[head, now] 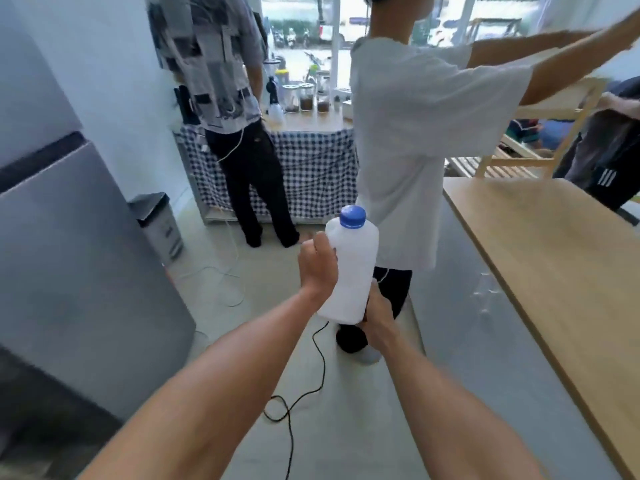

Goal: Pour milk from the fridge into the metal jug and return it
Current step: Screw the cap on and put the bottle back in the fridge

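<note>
We stand on a pale floor (pixel 242 341) in a narrow aisle, with a grey fridge (pixel 69 254) shut at our left and a light wooden table (pixel 554 271) running along our right. Ahead, a counter draped in a blue-checked cloth (pixel 311 168) carries several jars (pixel 304 97), and bright windows (pixel 301 22) sit behind it. A small grey bin (pixel 161 223) stands near the fridge, and a black cable (pixel 304 386) loops over the floor below our arms.

We hold the milk bottle (pixel 349 268) in mid-air between us and the table, upright with a slight lean, its blue cap (pixel 352 216) screwed on at the top. Our left hand (pixel 317 263) is wrapped around the bottle's upper left side, fingers curled behind it, so the bottle lies just to the right of that hand and touches it. Our right hand (pixel 377 315) cups the bottle's lower right corner from beneath, with the base resting against it.

Two other people stand close ahead: one in a patterned shirt (pixel 211 64) at the checked counter, and one in a white T-shirt (pixel 415 140) directly behind the bottle, arm stretched out to the right. A wooden rack (pixel 519 161) shows beyond the table.
</note>
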`<state>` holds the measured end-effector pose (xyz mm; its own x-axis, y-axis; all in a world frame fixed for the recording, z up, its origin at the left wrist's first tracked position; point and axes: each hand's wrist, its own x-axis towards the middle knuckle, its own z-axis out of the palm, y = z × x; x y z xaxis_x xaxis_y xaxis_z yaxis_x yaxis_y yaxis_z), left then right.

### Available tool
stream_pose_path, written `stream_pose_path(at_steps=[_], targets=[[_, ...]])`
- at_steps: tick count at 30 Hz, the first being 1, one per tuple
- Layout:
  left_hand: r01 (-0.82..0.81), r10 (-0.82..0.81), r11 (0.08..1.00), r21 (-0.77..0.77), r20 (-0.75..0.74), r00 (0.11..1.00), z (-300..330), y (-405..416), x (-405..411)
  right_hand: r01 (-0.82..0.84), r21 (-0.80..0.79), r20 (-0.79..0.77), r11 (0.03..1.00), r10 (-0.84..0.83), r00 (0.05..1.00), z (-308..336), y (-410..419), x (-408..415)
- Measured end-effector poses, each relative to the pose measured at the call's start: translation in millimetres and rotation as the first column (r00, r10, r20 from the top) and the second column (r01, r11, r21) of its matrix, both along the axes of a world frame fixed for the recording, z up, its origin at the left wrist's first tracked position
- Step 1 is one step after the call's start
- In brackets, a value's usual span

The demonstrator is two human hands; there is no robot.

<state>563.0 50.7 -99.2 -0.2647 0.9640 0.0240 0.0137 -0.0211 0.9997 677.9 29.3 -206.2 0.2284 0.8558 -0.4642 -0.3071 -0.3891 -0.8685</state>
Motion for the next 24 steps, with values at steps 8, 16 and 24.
stream_pose_path(at_steps=[8,16,24], targets=[[-0.327,0.327,0.945,0.004,-0.039,0.944,5.7,6.1,-154.8,-0.358,-0.018,0.013,0.934,0.358,0.934,5.3,45.4,-152.8],[-0.628,0.627,0.778,0.017,-0.085,0.774,1.5,6.6,-278.8,-0.629,-0.037,0.029,0.777,0.630,0.776,8.8,78.7,-290.6],[-0.836,0.833,0.548,0.021,-0.100,0.544,1.5,2.6,-364.4,-0.848,-0.058,0.087,0.527,0.849,0.522,16.3,108.2,-399.8]])
